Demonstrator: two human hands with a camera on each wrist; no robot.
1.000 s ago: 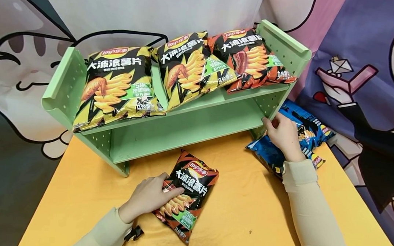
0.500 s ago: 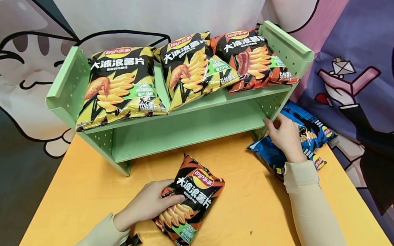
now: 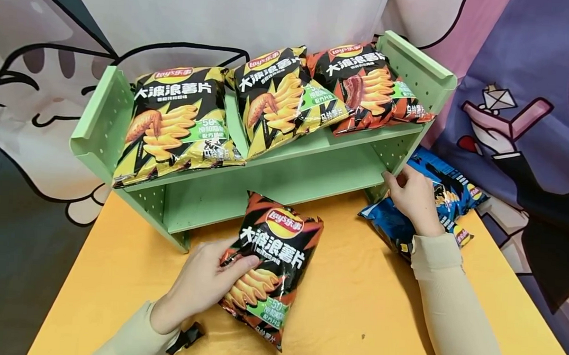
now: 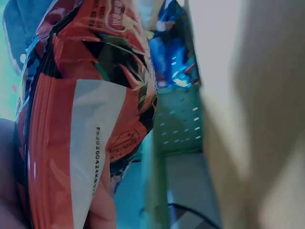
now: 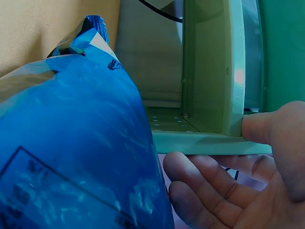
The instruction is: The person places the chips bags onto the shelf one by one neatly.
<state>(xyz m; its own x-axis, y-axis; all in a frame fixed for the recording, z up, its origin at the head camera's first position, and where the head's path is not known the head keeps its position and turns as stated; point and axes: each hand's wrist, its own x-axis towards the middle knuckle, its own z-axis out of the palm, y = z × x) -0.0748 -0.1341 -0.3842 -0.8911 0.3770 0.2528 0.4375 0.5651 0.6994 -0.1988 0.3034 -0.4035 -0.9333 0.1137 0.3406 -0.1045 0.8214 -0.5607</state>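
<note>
My left hand [image 3: 199,279] grips the left side of a black and red chip bag [image 3: 274,240], thumb across its front, and the bag is lifted in front of the green shelf [image 3: 275,182]. In the left wrist view the red back of that bag [image 4: 57,143] fills the left side. My right hand [image 3: 412,196] pinches the shelf's right side panel; in the right wrist view the thumb of that hand [image 5: 238,181] lies on one side of the green edge [image 5: 209,143] and the fingers on the other.
Two black and yellow bags [image 3: 172,119] and a red and black bag [image 3: 364,91] lie on the shelf's top tier. Blue bags [image 3: 392,219] lie beside the shelf at the right. A small black scrap [image 3: 187,337] is on the yellow table [image 3: 336,307] near my left wrist.
My left hand has raised the black and red bag off the table, up and toward the shelf. The right hand keeps its hold on the side panel.
</note>
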